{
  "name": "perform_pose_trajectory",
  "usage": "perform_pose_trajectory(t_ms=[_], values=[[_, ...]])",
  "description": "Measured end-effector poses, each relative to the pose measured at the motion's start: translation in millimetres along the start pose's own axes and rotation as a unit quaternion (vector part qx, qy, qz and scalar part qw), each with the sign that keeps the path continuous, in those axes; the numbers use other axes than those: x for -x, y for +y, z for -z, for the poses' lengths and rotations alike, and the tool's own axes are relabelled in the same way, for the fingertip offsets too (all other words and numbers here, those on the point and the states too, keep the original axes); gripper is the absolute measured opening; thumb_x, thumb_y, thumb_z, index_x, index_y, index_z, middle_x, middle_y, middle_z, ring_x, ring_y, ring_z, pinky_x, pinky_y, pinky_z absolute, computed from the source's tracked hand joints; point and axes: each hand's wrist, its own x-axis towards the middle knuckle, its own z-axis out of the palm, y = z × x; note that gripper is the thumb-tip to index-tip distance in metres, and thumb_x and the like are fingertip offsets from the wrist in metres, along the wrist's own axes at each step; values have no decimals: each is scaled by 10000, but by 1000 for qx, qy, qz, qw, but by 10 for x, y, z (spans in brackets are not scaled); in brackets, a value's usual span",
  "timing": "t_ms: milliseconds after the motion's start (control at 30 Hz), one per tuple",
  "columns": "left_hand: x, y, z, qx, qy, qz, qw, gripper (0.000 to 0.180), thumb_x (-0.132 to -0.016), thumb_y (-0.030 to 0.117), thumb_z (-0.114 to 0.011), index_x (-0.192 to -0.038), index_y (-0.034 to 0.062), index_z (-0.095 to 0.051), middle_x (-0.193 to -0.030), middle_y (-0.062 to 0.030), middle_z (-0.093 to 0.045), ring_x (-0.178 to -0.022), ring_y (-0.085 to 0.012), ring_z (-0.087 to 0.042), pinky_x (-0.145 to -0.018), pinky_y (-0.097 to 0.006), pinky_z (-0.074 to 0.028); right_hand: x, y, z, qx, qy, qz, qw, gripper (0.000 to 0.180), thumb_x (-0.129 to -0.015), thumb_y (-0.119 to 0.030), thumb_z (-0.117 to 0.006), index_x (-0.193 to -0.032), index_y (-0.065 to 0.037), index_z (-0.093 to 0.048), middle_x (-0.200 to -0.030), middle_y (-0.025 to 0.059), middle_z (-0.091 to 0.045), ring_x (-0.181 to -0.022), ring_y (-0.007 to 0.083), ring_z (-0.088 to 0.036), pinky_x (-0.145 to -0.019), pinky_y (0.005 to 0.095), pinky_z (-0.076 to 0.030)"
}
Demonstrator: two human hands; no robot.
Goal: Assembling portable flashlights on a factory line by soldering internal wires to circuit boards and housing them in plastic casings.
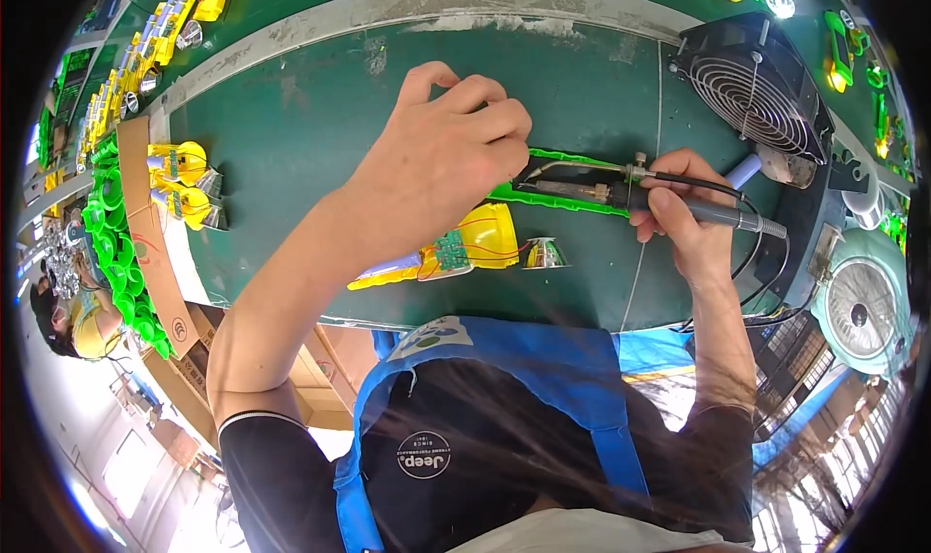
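My right hand grips a soldering iron like a pen, with a thin metal wire-feed tube clamped along it. Its tip points left, over a long green plastic housing on the bench. Curled over the housing's left end is my left hand, its fingers bent down and the fingertips mostly hidden. Just below that hand lies a yellow lamp part carrying a small green circuit board and red wires. A shiny reflector cup sits at its right end.
A black fan with a round wire grille stands at the back right, a pale green round fan at the right. More yellow lamp parts lie at the left, beside a cardboard box of green housings. Cables trail from the iron.
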Motion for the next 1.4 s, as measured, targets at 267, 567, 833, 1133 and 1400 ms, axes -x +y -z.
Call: perform_pose_trajectory(t_ms=[267, 567, 833, 1133, 1400], values=[[-12, 16, 16, -3, -8, 2, 1000, 142, -690, 49, -636, -803, 120, -587, -981, 23, -560, -1042, -173, -533, -942, -414, -335, 10, -45, -30, -5, -27, -19, 999, 163, -852, -77, -643, -953, 36, -582, -771, 87, -638, -639, 109, -632, -532, 220, -510], [-35, 19, 17, -39, -15, -12, 999, 94, -700, 106, -601, -780, 124, -646, -898, 14, -531, -975, -141, -526, -945, -416, -353, 29, -31, -46, 28, -7, 7, 1000, 228, -849, -147, -672, -937, 29, -555, -752, 96, -626, -590, 134, -632, -506, 239, -517], [-43, 12, 22, -33, 4, -24, 999, 109, -709, 103, -613, -806, 117, -663, -895, 21, -543, -976, -140, -529, -953, -414, -353, 134, 85, 106, -29, 40, 70, 996, 335, -842, -235, -688, -967, 34, -533, -759, 121, -628, -603, 185, -629, -578, 297, -521], [-43, 23, 26, -34, -23, -10, 999, 133, -739, 70, -679, -786, 132, -572, -939, 36, -559, -1025, -157, -539, -941, -423, -330, 276, 135, 157, -16, 73, 126, 989, 374, -868, -265, -658, -1028, 37, -506, -801, 140, -632, -667, 192, -616, -672, 312, -504], [-53, 60, 44, -42, -30, -7, 999, 136, -757, 84, -688, -772, 136, -563, -943, 38, -565, -1018, -152, -543, -940, -421, -327, 447, 220, 288, -60, 100, 153, 981, 322, -888, -204, -654, -1042, 45, -520, -806, 152, -647, -696, 188, -632, -684, 302, -526]])
